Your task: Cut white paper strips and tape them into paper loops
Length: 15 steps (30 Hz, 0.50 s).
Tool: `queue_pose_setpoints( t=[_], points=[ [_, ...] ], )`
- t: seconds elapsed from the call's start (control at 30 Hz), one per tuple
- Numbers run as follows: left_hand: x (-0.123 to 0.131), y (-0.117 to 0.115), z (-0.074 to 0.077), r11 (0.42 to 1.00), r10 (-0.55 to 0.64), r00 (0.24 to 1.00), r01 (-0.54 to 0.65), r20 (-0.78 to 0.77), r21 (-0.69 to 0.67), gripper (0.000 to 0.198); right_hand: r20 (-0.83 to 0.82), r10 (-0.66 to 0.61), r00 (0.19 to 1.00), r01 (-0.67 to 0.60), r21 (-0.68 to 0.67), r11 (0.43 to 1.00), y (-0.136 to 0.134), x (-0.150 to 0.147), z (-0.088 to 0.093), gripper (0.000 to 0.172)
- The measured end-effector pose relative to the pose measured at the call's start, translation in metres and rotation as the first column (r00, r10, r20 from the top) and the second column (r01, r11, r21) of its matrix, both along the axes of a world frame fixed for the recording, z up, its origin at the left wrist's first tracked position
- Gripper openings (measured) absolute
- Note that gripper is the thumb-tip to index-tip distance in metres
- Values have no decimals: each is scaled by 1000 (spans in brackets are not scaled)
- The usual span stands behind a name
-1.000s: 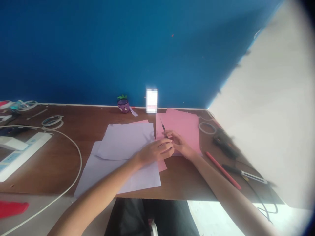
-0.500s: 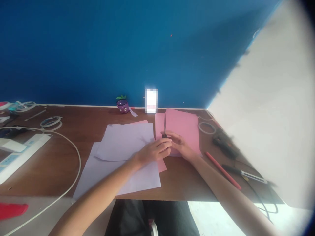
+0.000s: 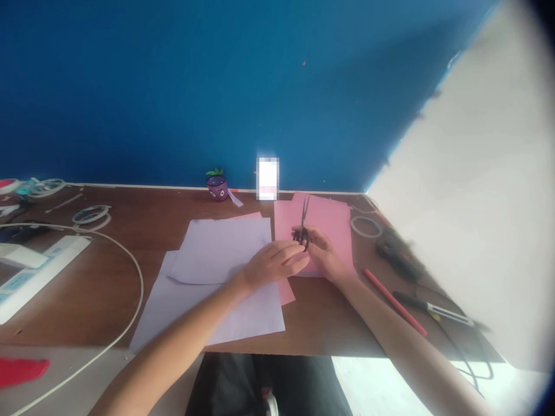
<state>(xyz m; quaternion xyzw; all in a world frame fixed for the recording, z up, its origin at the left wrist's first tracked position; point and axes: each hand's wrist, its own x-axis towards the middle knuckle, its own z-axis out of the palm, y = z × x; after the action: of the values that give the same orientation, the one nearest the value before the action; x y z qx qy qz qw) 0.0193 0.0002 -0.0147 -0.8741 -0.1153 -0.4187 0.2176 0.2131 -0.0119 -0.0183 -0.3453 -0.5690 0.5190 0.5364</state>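
Note:
A pair of scissors (image 3: 304, 215) with black handles is held upright, blades pointing away from me toward the wall. My left hand (image 3: 276, 261) is closed at the handles, fingertips touching them from the left. From the right, my right hand (image 3: 326, 254) also grips the handles, its fingers partly behind them. Both hands are above pink paper sheets (image 3: 332, 222), which lie overlapped on the desk. Left of them, two pale lilac sheets (image 3: 219, 248) overlap, with a bit of pink showing beneath; my left forearm crosses over these.
On the right lie a red stick (image 3: 395, 303), a black-handled tool (image 3: 427, 306), a dark device (image 3: 399, 257) and a tape ring (image 3: 366, 227). A purple pot (image 3: 217, 188) and a bright screen (image 3: 267, 179) stand by the wall. A white power strip (image 3: 47, 271) and cable (image 3: 136, 266) are left.
The scissors have tilted slightly and shifted right, and their handle loops now show between my hands. My left hand has moved a little to the right. The papers lie as before.

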Motion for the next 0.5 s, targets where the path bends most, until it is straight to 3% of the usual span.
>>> queue_pose_setpoints(
  t=[0.2,0.37,0.5],
  points=[
    [-3,12,-8,973,141,989,-132,35,-189,29,-194,-114,974,107,-42,993,11,6,-9,26],
    [-5,26,-15,861,332,943,-299,8,-412,24,-279,-146,949,112,-135,985,16,13,-12,15],
    [-5,30,-20,787,383,922,-355,-51,-504,22,-337,-167,927,98,-211,973,15,17,-10,15]
  ],
)
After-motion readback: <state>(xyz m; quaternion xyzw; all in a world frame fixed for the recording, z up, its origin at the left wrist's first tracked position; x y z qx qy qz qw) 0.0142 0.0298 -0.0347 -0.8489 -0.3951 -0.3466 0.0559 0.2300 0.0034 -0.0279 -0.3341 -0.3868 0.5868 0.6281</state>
